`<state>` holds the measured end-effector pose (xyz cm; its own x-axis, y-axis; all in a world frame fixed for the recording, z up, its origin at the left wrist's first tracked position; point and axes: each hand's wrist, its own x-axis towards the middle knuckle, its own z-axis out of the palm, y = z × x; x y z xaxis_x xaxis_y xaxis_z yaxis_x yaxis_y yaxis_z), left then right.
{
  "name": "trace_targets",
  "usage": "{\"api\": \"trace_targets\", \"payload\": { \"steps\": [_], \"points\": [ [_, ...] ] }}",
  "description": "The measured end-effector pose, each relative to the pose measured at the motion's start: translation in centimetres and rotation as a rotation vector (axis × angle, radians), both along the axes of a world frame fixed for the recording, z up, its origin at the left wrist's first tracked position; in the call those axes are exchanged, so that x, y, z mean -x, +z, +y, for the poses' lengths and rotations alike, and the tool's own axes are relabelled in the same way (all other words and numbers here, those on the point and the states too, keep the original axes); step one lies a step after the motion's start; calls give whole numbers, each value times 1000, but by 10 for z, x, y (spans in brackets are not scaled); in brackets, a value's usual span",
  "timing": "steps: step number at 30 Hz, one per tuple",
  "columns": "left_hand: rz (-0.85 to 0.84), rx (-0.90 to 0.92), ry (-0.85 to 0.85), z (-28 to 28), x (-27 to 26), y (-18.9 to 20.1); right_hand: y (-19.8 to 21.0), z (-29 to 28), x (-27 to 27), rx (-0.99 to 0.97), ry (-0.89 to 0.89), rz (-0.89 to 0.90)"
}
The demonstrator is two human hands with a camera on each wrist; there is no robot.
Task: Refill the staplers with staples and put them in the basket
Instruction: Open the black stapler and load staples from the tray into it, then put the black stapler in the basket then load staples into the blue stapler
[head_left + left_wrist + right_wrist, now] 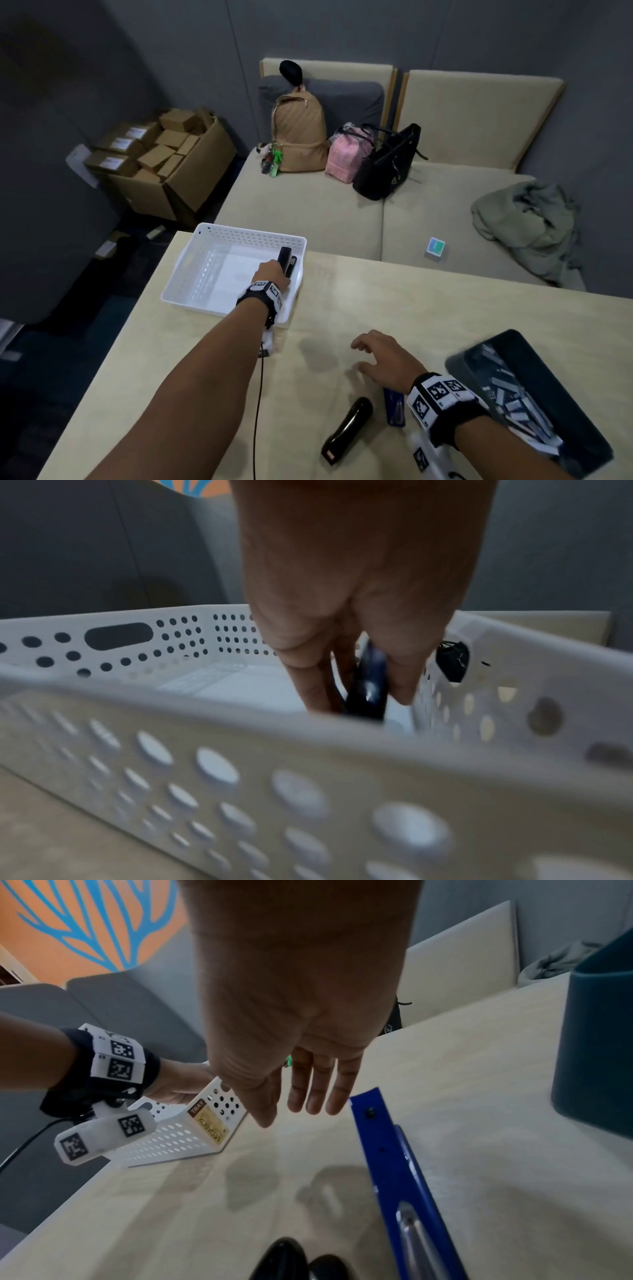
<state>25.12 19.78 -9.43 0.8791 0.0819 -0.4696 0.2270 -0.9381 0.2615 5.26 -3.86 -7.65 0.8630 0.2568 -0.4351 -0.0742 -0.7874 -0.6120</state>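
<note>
My left hand [272,274] reaches into the white perforated basket [219,236] and grips a dark stapler [286,261] near the basket's right wall. In the left wrist view the fingers [405,680] curl round that dark stapler [369,691] inside the basket [240,764]. My right hand [382,358] hovers over the table with straight, relaxed fingers [315,1085], holding nothing. A blue stapler [394,407] [394,1164] lies just under the right wrist. A glossy black stapler [347,430] [298,1261] lies to its left.
A dark tray [589,421] with several staple strips stands at the table's right edge; its wall [596,1047] shows in the right wrist view. Beyond the table [428,301] are a beige sofa with bags and a jacket, and a cardboard box on the floor.
</note>
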Motion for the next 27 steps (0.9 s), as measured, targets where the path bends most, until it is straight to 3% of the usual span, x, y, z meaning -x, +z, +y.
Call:
{"api": "trace_targets", "payload": {
  "steps": [5, 8, 12, 17, 19, 24, 27],
  "points": [
    [50, 54, -1, -3, 4, 2, 9, -21, -7, -17, -39, -57],
    [-10, 66, 50, -3, 12, 9, 13, -31, -9, 23, -42, -50],
    [-271, 56, 83, -17, 35, 32, 14, -45, 2, 141, -24, 5],
    [-600, 70, -126, -59, 87, 58, 20, -65, 33, 249, 4, 8],
    [-515, 148, -202, -83, 116, 56, 22, -72, 46, 250, -14, -14],
    [81, 198, -506, -155, 211, 14, 20, -97, 76, 196, -111, -73],
    [99, 232, -558, -183, 253, -1, 21, -109, 92, 143, -160, -85]
  ]
}}
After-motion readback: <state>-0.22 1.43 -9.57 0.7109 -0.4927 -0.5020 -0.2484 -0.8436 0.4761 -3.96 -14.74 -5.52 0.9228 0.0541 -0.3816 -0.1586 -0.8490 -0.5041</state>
